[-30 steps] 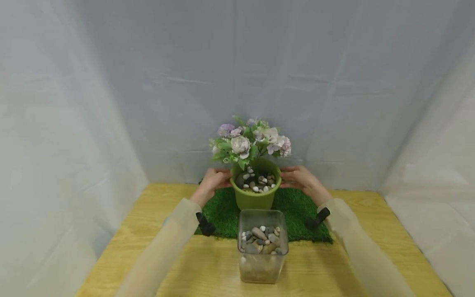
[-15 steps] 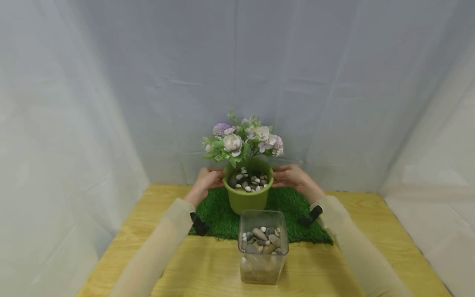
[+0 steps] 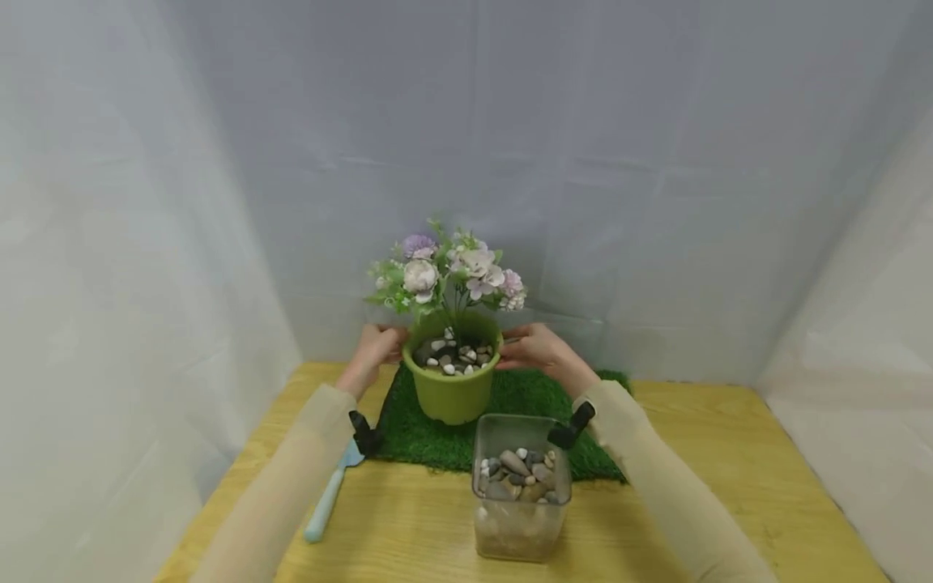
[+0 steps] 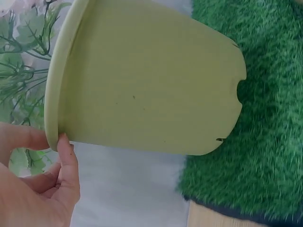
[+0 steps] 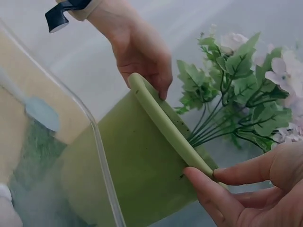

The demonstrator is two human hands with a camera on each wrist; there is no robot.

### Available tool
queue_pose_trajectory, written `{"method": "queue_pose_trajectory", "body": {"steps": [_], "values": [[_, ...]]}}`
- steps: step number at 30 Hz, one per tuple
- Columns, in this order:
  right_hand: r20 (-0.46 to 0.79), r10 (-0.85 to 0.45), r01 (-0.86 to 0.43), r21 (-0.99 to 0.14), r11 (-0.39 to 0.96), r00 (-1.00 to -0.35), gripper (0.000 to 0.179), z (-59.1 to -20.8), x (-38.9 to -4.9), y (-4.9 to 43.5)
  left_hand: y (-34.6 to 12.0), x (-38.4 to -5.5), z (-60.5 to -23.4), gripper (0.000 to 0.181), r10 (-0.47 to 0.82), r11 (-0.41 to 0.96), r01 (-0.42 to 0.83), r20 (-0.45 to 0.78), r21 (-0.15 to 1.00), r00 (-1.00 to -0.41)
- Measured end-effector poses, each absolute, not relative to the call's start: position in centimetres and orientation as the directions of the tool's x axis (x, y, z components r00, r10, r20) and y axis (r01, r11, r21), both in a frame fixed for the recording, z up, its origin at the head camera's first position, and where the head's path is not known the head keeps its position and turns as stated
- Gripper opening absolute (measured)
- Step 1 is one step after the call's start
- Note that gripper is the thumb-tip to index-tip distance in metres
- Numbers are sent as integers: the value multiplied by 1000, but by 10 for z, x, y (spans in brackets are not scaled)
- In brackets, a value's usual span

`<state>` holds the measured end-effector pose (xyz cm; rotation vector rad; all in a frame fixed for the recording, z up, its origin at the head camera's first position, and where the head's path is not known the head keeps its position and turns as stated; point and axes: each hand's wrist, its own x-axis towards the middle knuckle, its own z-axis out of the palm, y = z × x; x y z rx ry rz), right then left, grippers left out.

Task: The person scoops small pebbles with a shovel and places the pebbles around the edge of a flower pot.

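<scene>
A green flowerpot with a bunch of artificial-looking flowers and several pebbles inside stands over the left part of a green turf mat. My left hand pinches its rim on the left, thumb and fingers on either side of the edge in the left wrist view. On the opposite side my right hand pinches the rim too; thumb and finger meet there in the right wrist view. In the left wrist view the notched pot base shows close over the turf.
In front of the mat stands a clear plastic container holding several stones. A light blue hand trowel lies on the wooden table beside my left sleeve. White curtains hang behind and at both sides.
Both hands have moved left with the flowerpot, from the mat's middle toward its left end. The blue trowel, earlier mostly behind the left sleeve, now shows. The container stays put.
</scene>
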<state>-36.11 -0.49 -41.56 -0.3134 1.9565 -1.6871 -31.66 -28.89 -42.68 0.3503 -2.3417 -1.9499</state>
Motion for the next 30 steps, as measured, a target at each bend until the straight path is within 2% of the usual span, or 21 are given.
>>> {"method": "queue_pose_trajectory", "body": {"steps": [9, 13, 19, 22, 26, 30], "values": [[-250, -483, 186, -967, 176, -839, 56, -423, -363, -23, -301, -315, -426, 36, -238, 197, -155, -106, 968, -966], [-253, -452, 201, -966, 161, -855, 51, -430, -363, -29, -304, -313, -431, 40, -228, 201, -160, -113, 966, -967], [-306, -397, 294, -951, 92, -865, 40, -440, -364, -37, -310, -311, -447, 39, -222, 200, -157, -111, 967, -969], [-326, -401, 321, -943, 81, -856, 46, -443, -364, -41, -313, -309, -456, 37, -229, 193, -153, -108, 969, -968], [-340, -402, 322, -940, 115, -850, 54, -441, -363, -44, -315, -309, -464, 35, -240, 185, -151, -104, 971, -965], [-355, -405, 316, -935, 163, -842, 50, -442, -362, -46, -314, -306, -467, 36, -243, 190, -160, -112, 969, -964]]}}
